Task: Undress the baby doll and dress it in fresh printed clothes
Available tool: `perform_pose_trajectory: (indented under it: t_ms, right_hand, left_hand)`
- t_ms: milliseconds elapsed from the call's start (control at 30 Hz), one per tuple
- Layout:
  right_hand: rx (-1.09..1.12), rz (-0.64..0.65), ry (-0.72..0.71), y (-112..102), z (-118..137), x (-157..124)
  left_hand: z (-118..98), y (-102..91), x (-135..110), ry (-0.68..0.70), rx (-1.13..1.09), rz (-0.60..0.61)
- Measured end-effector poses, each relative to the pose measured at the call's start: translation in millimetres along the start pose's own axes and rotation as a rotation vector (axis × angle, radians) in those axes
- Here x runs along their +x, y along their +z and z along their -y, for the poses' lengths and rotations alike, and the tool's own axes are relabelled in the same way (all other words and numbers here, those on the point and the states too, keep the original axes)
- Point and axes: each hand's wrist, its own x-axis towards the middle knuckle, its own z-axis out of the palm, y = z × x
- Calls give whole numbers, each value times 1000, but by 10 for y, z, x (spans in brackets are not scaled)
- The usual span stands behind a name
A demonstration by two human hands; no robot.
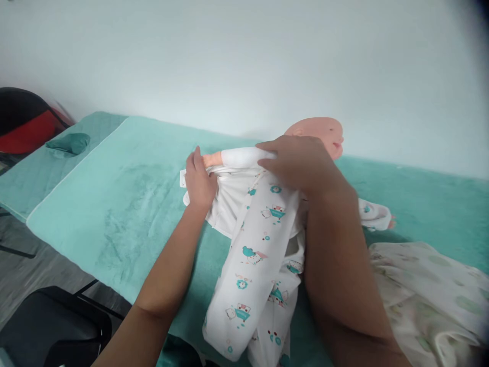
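A baby doll (pixel 319 130) lies on a green-covered table, its head toward the wall. One of its arms (pixel 214 159) reaches left, its upper part covered in plain white fabric. My left hand (pixel 200 181) closes on the doll's hand at that arm's end, beside a white cloth edge. Over the white upper arm near the shoulder is my right hand (pixel 300 160), its fingers around the fabric-covered arm. White baby clothes (pixel 254 255) with teal and red prints spread across the doll's body and toward me. A printed sleeve (pixel 374 215) covers its other arm, with small fingertips showing.
The green table cover (pixel 87 204) runs along the white wall. A crumpled white cloth with pale green spots (pixel 428 290) lies at the right. A face hole (pixel 69 145) shows at the table's left end. Dark chairs stand at left, one a black seat (pixel 57 321).
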Motion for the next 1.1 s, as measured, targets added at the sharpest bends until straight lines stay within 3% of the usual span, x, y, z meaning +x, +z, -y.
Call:
perform_pose_trajectory:
  t_ms: [67, 167, 233, 333, 500, 667, 833, 900, 1000, 1100]
  right_hand:
    - [-38, 24, -115, 104, 90, 36]
    - [-83, 24, -236, 273, 248, 65]
    - [-50, -2, -302, 338, 303, 61]
    - [113, -26, -335, 332, 255, 40]
    - [361, -181, -118, 342, -26, -43]
    - [509, -446, 122, 706, -488, -346]
    - [292, -381, 337, 929, -929, -752]
    - [254, -390, 368, 935, -968, -813]
    - [247, -450, 385, 942, -911, -781]
    - [263, -475, 420, 974, -829, -704]
  left_hand:
    - [-58, -52, -17, 96, 116, -30]
    - [-56, -71, -20, 202, 248, 93]
    - [4, -45, 0, 167, 271, 173]
    - [98, 4, 38, 80, 280, 181]
    - [117, 25, 41, 30, 266, 147]
    - [111, 16, 38, 20, 216, 162]
    - [137, 29, 55, -44, 87, 194]
    - [148, 7, 32, -49, 40, 168]
    - [113, -99, -38, -22, -51, 29]
    - [-141, -248, -115, 90, -211, -58]
